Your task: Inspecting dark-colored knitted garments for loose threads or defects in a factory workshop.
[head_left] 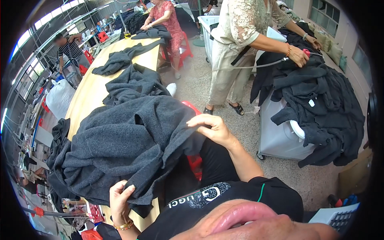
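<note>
A large dark grey woollen garment [116, 136] lies bunched over the near end of the pale table, its folds hanging toward my lap. My left hand [121, 200], with bangles at the wrist, pinches its near lower edge between thumb and fingers. Farther off and to the right, my right hand [214, 129] grips the garment's right edge, thumb below and fingers on top. Between the two hands, a long flat strip of the cloth slants up from left to right. Whether this strip is a sleeve, a belt or a front edge, I cannot tell.
More dark garments [134, 84] lie along the pale wooden table [90, 94]. To the right, a co-worker holds a hosed tool [306, 53] over a dark garment pile [320, 96] on a wheeled bin [276, 128]. Another person sits at the far table end. Red plastic stool [195, 166] beside me.
</note>
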`<state>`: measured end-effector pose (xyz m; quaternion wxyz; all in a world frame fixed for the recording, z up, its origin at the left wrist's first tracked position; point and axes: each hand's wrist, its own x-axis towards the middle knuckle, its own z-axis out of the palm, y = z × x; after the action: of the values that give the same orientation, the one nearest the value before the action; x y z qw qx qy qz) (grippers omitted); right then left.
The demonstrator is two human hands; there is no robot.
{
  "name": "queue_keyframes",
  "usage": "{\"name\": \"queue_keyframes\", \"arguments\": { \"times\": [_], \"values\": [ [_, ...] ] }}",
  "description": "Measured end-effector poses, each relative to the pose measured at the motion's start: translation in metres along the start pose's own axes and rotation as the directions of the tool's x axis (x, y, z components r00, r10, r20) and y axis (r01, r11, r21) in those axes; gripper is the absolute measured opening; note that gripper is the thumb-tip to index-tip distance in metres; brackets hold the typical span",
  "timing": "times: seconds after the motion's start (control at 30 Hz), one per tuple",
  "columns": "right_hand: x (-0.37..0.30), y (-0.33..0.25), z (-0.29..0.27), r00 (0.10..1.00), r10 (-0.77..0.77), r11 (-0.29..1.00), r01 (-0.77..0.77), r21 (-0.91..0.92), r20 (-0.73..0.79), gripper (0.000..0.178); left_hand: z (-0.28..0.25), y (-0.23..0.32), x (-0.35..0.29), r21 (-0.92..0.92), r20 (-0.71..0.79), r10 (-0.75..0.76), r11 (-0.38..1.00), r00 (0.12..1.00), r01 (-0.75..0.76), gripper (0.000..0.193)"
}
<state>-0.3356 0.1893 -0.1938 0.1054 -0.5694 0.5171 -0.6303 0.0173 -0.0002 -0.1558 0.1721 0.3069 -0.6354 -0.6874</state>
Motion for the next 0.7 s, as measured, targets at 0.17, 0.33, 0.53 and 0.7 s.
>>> {"name": "queue_keyframes", "arguments": {
  "times": [0.17, 0.33, 0.53, 0.7],
  "values": [
    [0.026, -0.035, 0.015, 0.95, -0.297, 0.928, 0.264, -0.264, -0.096, 0.025, 0.013, -0.004, -0.001, -0.123, -0.176, 0.206, 0.966, 0.963, -0.229, 0.006],
    [0.033, -0.075, 0.062, 0.791, -0.498, 0.763, 0.594, -0.254, 0.356, 0.02, 0.064, 0.008, 0.018, -0.048, -0.104, 0.387, 0.918, 0.916, -0.394, 0.002],
    [0.023, -0.063, 0.072, 0.797, -0.504, 0.719, 0.601, -0.35, 0.332, 0.024, 0.093, 0.008, 0.047, 0.244, -0.006, 0.6, 0.777, 0.8, -0.58, 0.009],
    [0.025, -0.053, 0.074, 0.808, -0.505, 0.728, 0.588, -0.353, 0.304, 0.019, 0.091, 0.003, 0.05, 0.048, 0.033, 0.472, 0.879, 0.881, -0.474, 0.005]
  ]
}}
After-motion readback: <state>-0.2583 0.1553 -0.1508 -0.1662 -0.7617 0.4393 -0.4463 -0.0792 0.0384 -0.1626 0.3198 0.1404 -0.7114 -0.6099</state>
